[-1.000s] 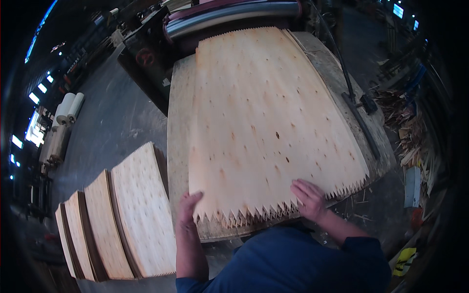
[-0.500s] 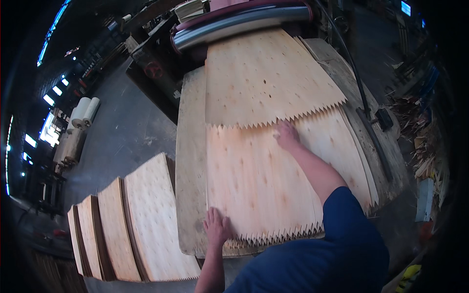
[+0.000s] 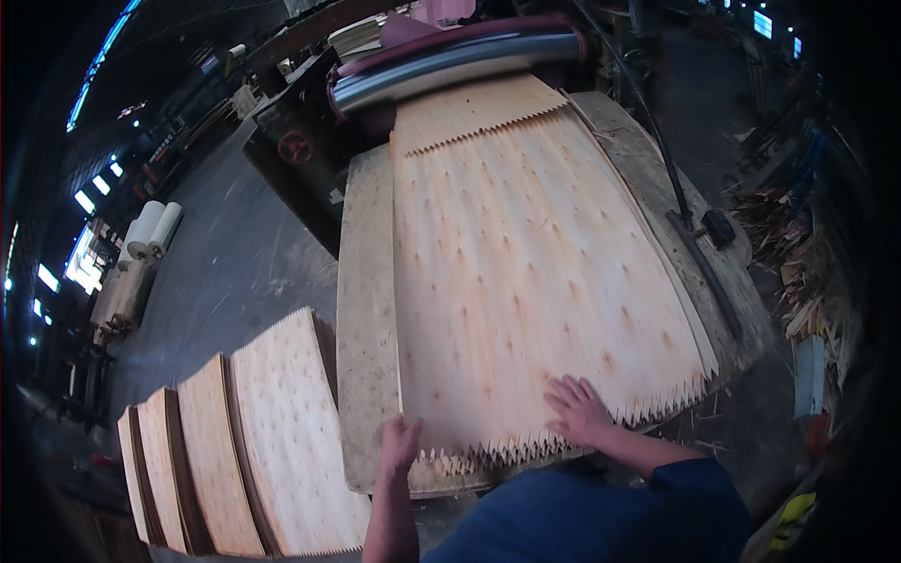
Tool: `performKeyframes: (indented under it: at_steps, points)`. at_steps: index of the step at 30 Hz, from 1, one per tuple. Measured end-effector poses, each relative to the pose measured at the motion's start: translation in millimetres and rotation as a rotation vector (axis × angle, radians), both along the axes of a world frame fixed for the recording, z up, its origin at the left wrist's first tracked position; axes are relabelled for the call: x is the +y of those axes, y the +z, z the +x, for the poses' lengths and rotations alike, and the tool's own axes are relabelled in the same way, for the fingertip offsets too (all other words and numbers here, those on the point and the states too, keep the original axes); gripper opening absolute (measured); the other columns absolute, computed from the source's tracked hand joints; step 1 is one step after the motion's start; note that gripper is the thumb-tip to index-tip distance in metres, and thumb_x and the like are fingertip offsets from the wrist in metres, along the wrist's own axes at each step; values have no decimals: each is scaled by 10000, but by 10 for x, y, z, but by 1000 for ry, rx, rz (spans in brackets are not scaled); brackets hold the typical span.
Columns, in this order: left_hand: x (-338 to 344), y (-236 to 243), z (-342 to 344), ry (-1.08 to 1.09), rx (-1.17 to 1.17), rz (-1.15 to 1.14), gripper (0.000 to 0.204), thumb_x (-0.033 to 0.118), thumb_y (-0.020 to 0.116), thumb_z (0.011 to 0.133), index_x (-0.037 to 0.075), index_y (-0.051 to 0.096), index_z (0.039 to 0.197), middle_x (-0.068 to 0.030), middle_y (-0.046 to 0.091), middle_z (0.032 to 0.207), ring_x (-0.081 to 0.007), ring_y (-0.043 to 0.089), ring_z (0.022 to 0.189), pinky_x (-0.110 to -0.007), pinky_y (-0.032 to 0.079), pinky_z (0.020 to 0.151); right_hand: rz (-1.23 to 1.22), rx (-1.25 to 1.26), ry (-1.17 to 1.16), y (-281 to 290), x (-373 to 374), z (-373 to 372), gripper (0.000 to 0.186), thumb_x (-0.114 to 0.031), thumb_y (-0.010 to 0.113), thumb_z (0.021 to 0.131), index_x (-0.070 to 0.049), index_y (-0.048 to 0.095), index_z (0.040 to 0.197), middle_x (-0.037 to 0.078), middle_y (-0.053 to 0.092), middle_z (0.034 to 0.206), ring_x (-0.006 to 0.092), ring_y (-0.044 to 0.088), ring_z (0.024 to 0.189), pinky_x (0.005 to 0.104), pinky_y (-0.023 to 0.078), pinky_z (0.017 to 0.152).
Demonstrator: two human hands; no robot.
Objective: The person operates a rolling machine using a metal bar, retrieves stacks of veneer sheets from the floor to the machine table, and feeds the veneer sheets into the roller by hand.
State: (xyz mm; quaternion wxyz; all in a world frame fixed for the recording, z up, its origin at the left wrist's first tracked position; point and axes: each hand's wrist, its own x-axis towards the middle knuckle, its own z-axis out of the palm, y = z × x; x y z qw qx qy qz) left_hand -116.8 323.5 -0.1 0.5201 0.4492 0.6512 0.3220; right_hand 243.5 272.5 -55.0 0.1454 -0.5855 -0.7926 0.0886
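A stack of pale wood veneer sheets [image 3: 526,281] with saw-toothed near edges lies on a worn board table before me. My left hand [image 3: 401,443] is at the stack's near left corner, fingers curled at the top sheet's edge. Just inside the near toothed edge, my right hand [image 3: 579,411] rests flat on the top sheet with its fingers spread. Farther off, another veneer sheet [image 3: 479,108] lies over the stack, its far end at a shiny metal roller [image 3: 460,70].
Several stacks of veneer [image 3: 291,432] stand on the floor at left. A red handwheel [image 3: 295,147] is on the machine's side. A dark metal bar [image 3: 706,272] lies along the table's right side. Wood scraps [image 3: 812,281] are piled at far right; white rolls [image 3: 150,230] lie at far left.
The upper veneer sheet has moved away toward the roller, baring more of the stack. My right hand has come back to the near edge. My left hand has curled at the corner.
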Motion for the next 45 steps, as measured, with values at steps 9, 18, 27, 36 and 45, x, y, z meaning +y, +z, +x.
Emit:
performKeyframes:
  at_steps: [9,18,27,36,45]
  points:
    - [12,679,44,82,-646,88,360,147,627,794,-47,576,1094,-138,650,1000,-217,648,873,-316,508,820,323,311,-54,564,-273,-60,524,-59,609,659,-92,583,1181,124,526,1267,310,502,1164,423,409,979]
    - [211,-131,62,152,-304,15,575,400,419,954,-40,405,1324,-134,454,1356,-250,451,1231,-386,331,1034,524,193,-29,879,1070,234,350,-35,599,669,-102,669,1006,77,660,1046,278,620,987,373,502,829]
    - [-75,-625,540,-356,951,256,638,382,439,907,40,260,1415,-164,244,1479,-363,202,1369,-522,167,1089,189,177,-276,298,3057,457,292,-153,586,797,-94,620,1081,80,537,1257,257,428,1233,408,358,997]
    - [-208,-911,65,15,819,305,654,323,582,823,-13,377,1345,-217,359,1404,-366,334,1303,-490,269,1055,53,103,-99,-171,1215,233,444,-320,488,891,-86,500,1268,104,400,1391,272,305,1325,470,193,1099]
    - [28,103,131,11,-251,-99,371,187,599,856,-67,553,1122,-143,620,1074,-229,594,968,-338,457,863,-116,-44,-8,-56,-244,102,701,-552,510,823,-121,400,1366,88,314,1453,272,222,1369,478,117,1122]
